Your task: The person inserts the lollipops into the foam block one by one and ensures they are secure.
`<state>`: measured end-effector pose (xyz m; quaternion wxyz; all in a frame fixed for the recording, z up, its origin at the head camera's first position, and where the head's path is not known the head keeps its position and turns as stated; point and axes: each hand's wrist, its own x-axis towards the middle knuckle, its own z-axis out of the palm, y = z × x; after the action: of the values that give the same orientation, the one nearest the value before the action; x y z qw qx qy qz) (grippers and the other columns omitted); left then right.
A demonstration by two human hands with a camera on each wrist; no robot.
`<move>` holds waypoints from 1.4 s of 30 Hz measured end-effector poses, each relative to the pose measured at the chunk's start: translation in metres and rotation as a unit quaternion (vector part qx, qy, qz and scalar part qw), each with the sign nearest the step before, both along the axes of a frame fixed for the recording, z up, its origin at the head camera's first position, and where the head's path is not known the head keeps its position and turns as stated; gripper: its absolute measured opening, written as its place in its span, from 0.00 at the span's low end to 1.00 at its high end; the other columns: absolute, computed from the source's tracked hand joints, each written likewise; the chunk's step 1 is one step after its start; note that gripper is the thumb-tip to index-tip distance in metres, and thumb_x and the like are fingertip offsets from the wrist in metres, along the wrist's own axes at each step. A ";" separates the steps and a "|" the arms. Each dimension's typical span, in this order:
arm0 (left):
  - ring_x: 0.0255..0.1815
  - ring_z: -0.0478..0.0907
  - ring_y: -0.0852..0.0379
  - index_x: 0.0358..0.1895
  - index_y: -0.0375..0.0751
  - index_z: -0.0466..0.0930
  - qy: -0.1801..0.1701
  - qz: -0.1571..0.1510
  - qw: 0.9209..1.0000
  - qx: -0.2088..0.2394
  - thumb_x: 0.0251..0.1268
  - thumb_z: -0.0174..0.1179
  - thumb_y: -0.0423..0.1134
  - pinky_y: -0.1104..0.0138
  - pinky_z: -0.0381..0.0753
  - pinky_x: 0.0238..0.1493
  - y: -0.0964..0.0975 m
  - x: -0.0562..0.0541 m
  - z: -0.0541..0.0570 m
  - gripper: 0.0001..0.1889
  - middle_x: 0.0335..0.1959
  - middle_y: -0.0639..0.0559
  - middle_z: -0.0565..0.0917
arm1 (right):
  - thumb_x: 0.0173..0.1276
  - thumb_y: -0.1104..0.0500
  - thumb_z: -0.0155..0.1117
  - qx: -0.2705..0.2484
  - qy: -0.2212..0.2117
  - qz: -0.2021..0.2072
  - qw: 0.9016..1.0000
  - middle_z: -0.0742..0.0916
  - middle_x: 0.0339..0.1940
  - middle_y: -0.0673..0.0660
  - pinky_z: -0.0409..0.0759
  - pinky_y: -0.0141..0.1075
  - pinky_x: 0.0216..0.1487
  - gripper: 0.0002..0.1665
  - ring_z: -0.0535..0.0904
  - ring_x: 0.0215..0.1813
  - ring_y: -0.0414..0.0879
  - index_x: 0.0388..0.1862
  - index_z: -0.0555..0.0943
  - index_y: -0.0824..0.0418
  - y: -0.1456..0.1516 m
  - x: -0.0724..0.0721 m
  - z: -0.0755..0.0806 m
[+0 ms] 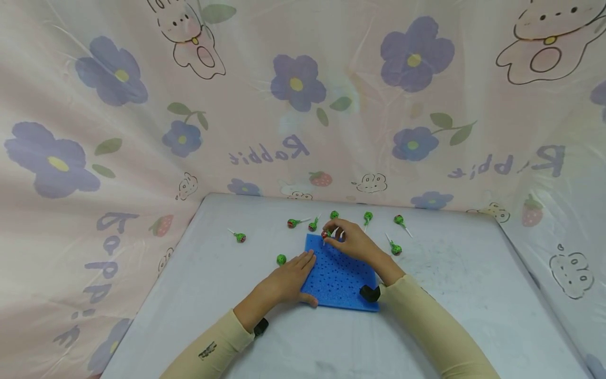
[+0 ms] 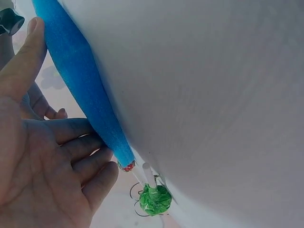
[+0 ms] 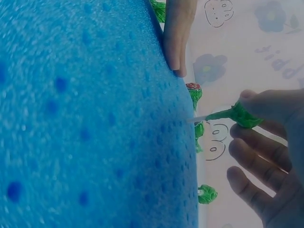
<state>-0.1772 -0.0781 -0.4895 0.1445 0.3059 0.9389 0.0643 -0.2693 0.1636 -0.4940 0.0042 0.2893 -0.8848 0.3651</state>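
Observation:
A blue foam block [image 1: 338, 284], dotted with small holes, lies flat on the white table. My left hand [image 1: 288, 280] rests along its left edge, fingers straight and thumb by the near left corner. Over the far left part of the block, my right hand [image 1: 354, 241] pinches a green-wrapped lollipop [image 3: 244, 116] by its head between thumb and index finger. Its white stick [image 3: 198, 119] points at the foam, tip right at the surface in the right wrist view. The other right fingers are loosely spread. Just left of my left fingertips lies another lollipop [image 1: 281, 259].
Several more green lollipops lie scattered beyond the block, including one at the far left [image 1: 240, 237], one behind the block [image 1: 368, 216] and one to the right [image 1: 395, 248]. A patterned curtain [image 1: 350, 137] hangs along the table's back and sides.

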 end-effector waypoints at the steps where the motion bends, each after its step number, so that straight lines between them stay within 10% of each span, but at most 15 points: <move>1: 0.89 0.51 0.45 0.87 0.35 0.53 0.000 0.000 1.000 -0.001 0.61 0.71 0.70 0.53 0.59 0.85 0.000 0.000 0.000 0.62 0.89 0.42 0.53 | 0.75 0.58 0.74 -0.002 0.000 0.000 1.000 0.89 0.54 0.53 0.86 0.41 0.45 0.18 0.84 0.46 0.45 0.60 0.84 0.59 0.000 0.000 0.000; 42: 0.89 0.51 0.45 0.87 0.34 0.53 0.010 -0.010 1.000 -0.013 0.62 0.71 0.70 0.55 0.59 0.85 0.000 0.000 0.000 0.61 0.89 0.41 0.53 | 0.74 0.58 0.76 0.000 -0.024 -0.016 1.000 0.88 0.55 0.58 0.85 0.41 0.45 0.27 0.85 0.46 0.46 0.67 0.80 0.64 0.003 0.002 0.002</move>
<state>-0.1775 -0.0776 -0.4898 0.1397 0.3141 0.9378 0.0475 -0.2670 0.1671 -0.4919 -0.0109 0.2663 -0.8893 0.3717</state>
